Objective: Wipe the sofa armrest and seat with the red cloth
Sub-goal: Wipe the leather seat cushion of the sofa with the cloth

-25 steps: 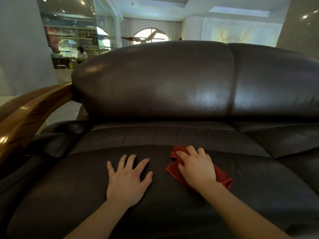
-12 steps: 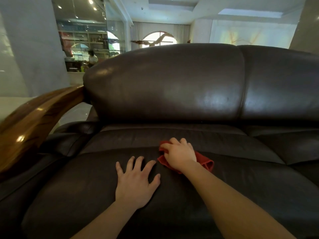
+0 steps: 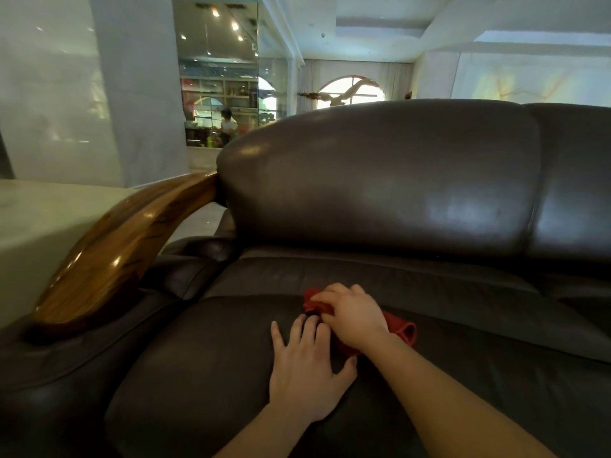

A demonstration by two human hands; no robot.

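Observation:
The red cloth point(image 3: 401, 328) lies bunched on the dark brown leather sofa seat point(image 3: 205, 358), mostly hidden under my right hand point(image 3: 353, 314), which presses down on it with curled fingers. My left hand point(image 3: 305, 368) rests flat on the seat with fingers spread, just in front of the cloth, its fingertips touching the right hand. The polished wooden armrest point(image 3: 125, 246) curves along the left side of the seat.
The padded leather backrest point(image 3: 380, 173) rises behind the seat, with a second cushion point(image 3: 575, 173) to the right. A pale stone surface point(image 3: 39, 223) sits left of the armrest. Far behind, a person sits near shelves.
My right hand has slid the red cloth leftward across the seat until it meets the left hand's fingertips. The view has shifted to the left. My left hand stays planted.

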